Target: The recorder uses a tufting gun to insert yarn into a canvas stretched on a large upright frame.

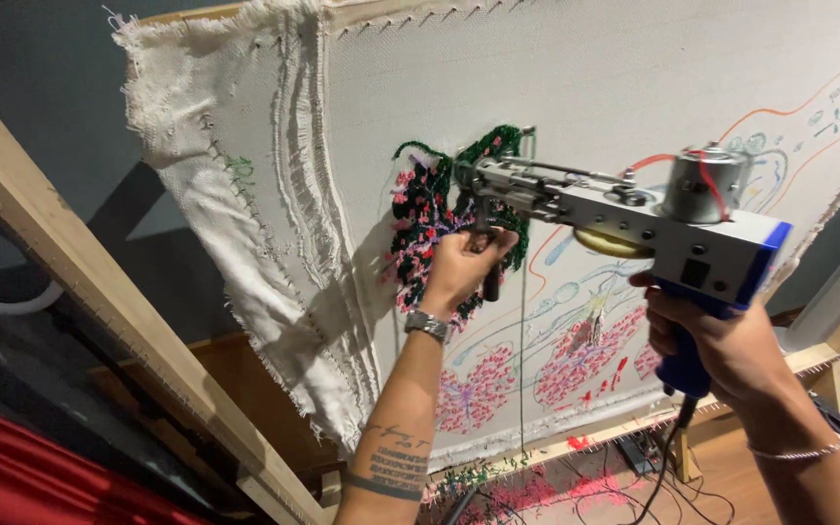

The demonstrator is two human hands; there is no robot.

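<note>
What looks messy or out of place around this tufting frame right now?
The backing cloth's loose edge hangs frayed and crumpled over the frame's left side, not stretched flat. Pink and green yarn scraps litter the floor below. The tufting gun looks normal in both hands.

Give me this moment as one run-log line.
left hand: grips front handle of tufting gun | right hand: holds blue grip | needle end: at dark green tufted patch | cloth: stretched on wooden frame

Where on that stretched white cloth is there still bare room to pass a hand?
Bare weave lies along the top of the stretched white cloth, above the grey and blue tufting gun. It is crowded around the dark green and pink tufted patch, where the left hand grips, and among the pink patches below.
</note>
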